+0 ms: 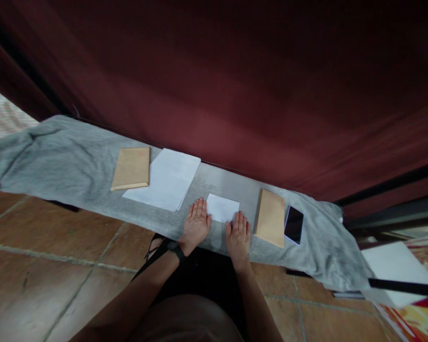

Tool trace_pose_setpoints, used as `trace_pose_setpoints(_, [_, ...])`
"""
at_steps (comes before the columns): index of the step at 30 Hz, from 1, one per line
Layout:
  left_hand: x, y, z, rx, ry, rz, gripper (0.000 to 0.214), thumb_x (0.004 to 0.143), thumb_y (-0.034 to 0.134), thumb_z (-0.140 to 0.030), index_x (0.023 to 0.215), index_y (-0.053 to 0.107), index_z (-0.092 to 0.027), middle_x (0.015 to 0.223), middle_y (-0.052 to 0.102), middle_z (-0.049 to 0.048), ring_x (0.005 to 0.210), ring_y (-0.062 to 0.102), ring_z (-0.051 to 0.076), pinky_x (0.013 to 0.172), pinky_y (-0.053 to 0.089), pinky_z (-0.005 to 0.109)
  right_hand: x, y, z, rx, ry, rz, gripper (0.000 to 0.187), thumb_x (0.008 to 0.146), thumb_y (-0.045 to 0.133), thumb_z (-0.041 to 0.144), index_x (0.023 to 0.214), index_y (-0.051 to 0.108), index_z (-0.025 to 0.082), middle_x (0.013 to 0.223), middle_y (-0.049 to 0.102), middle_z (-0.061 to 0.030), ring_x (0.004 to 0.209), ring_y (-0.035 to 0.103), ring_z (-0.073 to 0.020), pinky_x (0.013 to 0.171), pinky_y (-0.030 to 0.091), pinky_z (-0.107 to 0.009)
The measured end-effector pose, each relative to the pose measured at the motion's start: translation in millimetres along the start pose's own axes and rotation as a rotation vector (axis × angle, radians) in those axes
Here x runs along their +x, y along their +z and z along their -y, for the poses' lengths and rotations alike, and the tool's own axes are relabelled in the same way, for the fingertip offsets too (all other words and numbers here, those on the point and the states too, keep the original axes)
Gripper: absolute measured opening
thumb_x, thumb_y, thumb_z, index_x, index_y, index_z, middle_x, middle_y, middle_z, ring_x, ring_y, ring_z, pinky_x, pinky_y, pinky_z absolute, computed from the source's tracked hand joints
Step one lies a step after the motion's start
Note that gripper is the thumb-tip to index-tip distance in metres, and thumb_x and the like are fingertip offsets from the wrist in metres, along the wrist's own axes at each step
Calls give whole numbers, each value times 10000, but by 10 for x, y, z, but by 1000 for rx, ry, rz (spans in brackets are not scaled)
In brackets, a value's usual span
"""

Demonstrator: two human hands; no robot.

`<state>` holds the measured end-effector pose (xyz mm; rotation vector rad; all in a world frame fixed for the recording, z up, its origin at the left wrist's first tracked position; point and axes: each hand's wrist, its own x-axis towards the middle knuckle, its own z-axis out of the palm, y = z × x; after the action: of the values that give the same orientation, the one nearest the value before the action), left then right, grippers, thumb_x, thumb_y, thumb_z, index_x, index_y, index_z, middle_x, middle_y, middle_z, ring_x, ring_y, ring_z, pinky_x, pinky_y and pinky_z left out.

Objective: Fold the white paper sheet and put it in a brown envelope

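Note:
A small white sheet of paper [222, 208], perhaps folded, lies flat on the grey cloth in front of me. My left hand [197, 224] rests palm down at its left edge, fingers stretched out, with a dark watch on the wrist. At the paper's lower right corner, my right hand [238, 233] lies flat too, its fingers straight and the thumb at the near edge. Neither hand grips anything. Larger white sheets [171, 178] lie to the left, partly beneath a tan book-like block [132, 167]. To the right is a second tan block [271, 218].
Grey cloth [74, 156] covers the narrow bench, wrinkled at both ends. A phone [294, 224] lies beside the right tan block. Behind the bench hangs a dark red curtain [214, 123]. Brown tiles [57, 266] make up the floor. A white board-like sheet [399, 268] is at the far right.

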<state>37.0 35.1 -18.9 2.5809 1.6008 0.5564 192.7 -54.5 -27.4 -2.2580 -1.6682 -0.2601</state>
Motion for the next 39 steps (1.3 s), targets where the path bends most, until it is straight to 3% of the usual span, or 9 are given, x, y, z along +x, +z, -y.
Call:
trace_pose_setpoints(6, [13,11,-13,-44,-16,-40,635,982,327,-272,1565,277,-25,1589,356,208,1504,302,312,1227,269,531,-3,4,18,19,3,-37,595,1074,266,393,1531,378,29,1520,466,-250,1426,432,-326,1157,333,-532])
trace_pose_setpoints(12, [123,-21,-134,-91,262,61,583,1011,303,-292,1542,337,-54,1591,387,172,1509,304,251,1246,258,448,-3,7,-3,28,38,20,586,1071,258,382,1533,382,42,1544,441,-229,1449,401,-319,1177,318,-531])
trace_pose_setpoints(16, [227,31,-224,-84,342,114,557,1008,297,-283,1510,395,-62,1574,418,175,1501,325,239,1243,246,445,93,15,-22,111,19,-2,589,1073,223,374,1537,366,40,1537,456,-223,1474,357,-295,1174,329,-531])
trace_pose_setpoints(25, [369,157,-255,-36,344,162,576,971,301,-208,1526,379,-76,1576,421,162,1502,322,224,1235,231,429,548,71,132,176,-85,135,532,1078,195,313,1506,446,122,1542,478,-140,1468,382,-209,1201,310,-458])
trace_pose_setpoints(39, [395,110,-96,-30,186,97,612,1019,281,-364,1537,348,-45,1596,373,181,1524,266,258,1254,186,456,443,203,70,55,10,36,593,1073,260,391,1540,363,40,1552,427,-227,1460,374,-311,1178,281,-532])
